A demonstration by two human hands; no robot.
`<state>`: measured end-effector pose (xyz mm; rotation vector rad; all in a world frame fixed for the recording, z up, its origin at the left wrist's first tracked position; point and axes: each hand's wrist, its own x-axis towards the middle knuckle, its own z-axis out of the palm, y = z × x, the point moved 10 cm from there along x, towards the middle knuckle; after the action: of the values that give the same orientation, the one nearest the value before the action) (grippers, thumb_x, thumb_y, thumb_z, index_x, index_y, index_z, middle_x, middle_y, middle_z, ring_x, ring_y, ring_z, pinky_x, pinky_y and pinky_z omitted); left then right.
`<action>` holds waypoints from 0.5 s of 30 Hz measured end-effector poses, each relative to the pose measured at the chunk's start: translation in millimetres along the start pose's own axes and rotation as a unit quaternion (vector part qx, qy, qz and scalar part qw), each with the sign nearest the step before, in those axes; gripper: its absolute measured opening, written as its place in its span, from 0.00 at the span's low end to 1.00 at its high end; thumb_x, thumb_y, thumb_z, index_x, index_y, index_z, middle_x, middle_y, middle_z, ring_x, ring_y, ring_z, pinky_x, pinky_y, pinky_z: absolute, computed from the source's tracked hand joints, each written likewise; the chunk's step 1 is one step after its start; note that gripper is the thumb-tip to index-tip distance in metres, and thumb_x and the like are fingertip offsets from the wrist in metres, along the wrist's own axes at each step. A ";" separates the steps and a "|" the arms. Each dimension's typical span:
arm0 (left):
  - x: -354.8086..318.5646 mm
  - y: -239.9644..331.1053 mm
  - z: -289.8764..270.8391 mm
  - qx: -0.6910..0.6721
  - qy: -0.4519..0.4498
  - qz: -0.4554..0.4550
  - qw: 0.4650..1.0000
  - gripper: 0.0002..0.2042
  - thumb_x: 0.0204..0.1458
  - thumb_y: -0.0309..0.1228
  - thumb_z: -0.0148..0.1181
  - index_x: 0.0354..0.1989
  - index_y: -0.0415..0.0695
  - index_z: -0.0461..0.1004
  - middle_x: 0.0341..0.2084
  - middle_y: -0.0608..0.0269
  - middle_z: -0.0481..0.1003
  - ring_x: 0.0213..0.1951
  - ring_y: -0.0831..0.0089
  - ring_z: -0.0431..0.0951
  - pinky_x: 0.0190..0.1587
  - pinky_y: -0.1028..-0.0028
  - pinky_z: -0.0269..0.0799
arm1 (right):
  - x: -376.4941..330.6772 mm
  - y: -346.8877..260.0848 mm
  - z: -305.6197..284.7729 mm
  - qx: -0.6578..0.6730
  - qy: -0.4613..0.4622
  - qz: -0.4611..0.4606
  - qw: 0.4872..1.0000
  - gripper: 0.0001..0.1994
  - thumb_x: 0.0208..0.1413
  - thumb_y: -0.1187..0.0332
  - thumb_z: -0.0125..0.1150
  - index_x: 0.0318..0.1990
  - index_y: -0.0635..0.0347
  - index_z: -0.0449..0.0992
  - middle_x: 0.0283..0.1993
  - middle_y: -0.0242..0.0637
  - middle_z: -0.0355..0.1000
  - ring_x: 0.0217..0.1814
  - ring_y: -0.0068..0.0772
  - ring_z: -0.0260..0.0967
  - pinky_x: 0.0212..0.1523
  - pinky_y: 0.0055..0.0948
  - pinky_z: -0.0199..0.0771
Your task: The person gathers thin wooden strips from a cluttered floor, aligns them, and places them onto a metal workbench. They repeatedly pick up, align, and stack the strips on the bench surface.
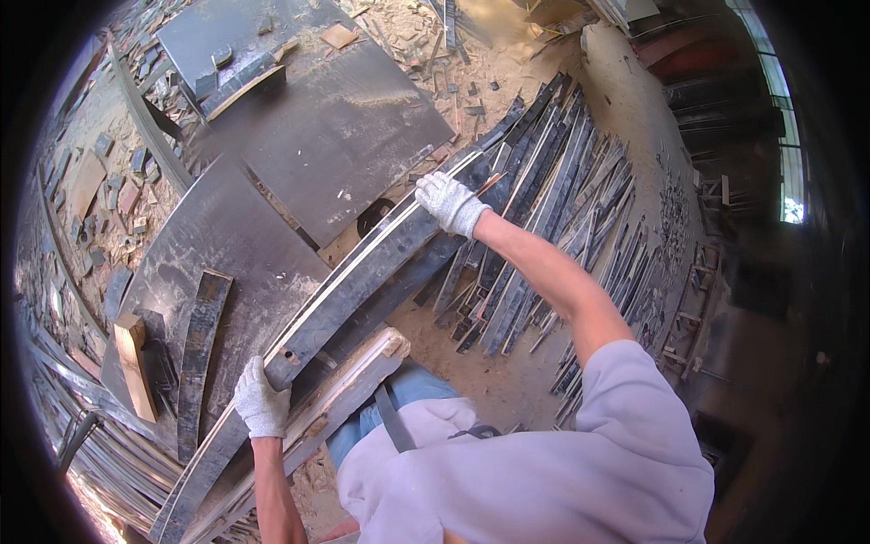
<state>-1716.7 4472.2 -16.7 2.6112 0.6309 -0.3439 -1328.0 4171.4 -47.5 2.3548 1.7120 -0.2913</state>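
Head view, left hand: The left hand wears a white work glove. Its fingers curl tight around the near end of a long dark board.
Head view, right hand: The right hand wears a white glove too. The arm is stretched out far. Its fingers are wrapped over the far end of the same board, close together.
Head view, long dark board: It is thin and long, with a pale edge. It runs from the lower left up to the upper right, between the two hands. It lies on top of other long boards just like it.
Head view, big dark sheets: Flat dark sheets lie on the ground past the board, one partly over the other.
Head view, pile of strips: Many thin dark strips lie in a heap to the right of the right hand.
Head view, wood block: A small pale wood block sits on the left, well apart from the left hand.
Head view, ground: Sawdust and small wood scraps cover the ground.
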 end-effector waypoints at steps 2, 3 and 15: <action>-7.5 -14.2 2.8 0.015 -0.004 -0.008 1.000 0.40 0.36 0.32 0.82 0.63 0.43 0.72 0.60 0.50 0.76 0.59 0.51 0.77 0.63 0.56 0.72 | 0.5 -10.1 -2.2 0.006 0.026 0.002 1.000 0.24 0.53 0.68 0.59 0.58 0.67 0.75 0.65 0.56 0.71 0.69 0.58 0.68 0.74 0.54 0.62; -9.8 -17.6 -0.2 0.024 -0.008 -0.010 1.000 0.40 0.36 0.32 0.82 0.63 0.43 0.72 0.60 0.50 0.76 0.60 0.52 0.77 0.63 0.56 0.72 | 4.3 -17.1 -4.1 0.014 0.002 0.005 1.000 0.24 0.55 0.67 0.58 0.59 0.67 0.75 0.67 0.57 0.70 0.71 0.58 0.67 0.75 0.55 0.61; -9.0 -30.4 5.7 0.041 -0.066 -0.040 0.996 0.43 0.35 0.32 0.82 0.66 0.44 0.68 0.56 0.51 0.76 0.59 0.51 0.75 0.62 0.56 0.72 | 28.6 -28.7 8.2 0.053 0.021 -0.004 0.998 0.18 0.50 0.71 0.61 0.50 0.61 0.78 0.49 0.44 0.76 0.56 0.47 0.74 0.62 0.47 0.71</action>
<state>-1739.9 4490.7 -29.3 2.6192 0.6904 -0.5727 -1347.0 4203.7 -65.1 2.4466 1.7665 -0.3437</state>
